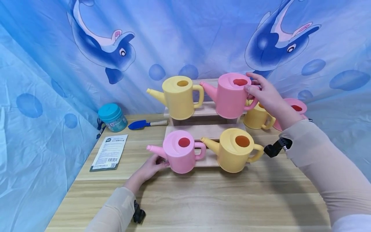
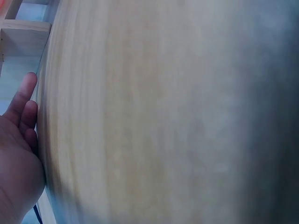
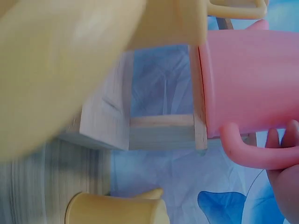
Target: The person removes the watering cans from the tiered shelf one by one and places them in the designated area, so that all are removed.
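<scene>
A stepped wooden stand [image 1: 211, 130] carries a yellow watering can [image 1: 180, 101] and a deep pink one [image 1: 230, 98] on top, with a light pink can [image 1: 180, 156] and another yellow can [image 1: 233, 156] lower down. At the deep pink can, my right hand [image 1: 266, 96] has thumb and fingers around the handle; the right wrist view shows the fingers [image 3: 290, 135] at this handle [image 3: 259, 157] and the can's base on the top board. My left hand [image 1: 149, 168] rests beside the stand's lower left end, below the light pink spout, its fingers loosely extended and holding nothing.
Behind my right forearm stand another yellow can [image 1: 255, 117] and a pink one [image 1: 297, 106]. To the left are a teal jar [image 1: 113, 117], a blue trowel [image 1: 139, 124] and a white packet [image 1: 110, 152]. A blue dolphin curtain [image 1: 185, 38] hangs behind the table [image 1: 203, 203].
</scene>
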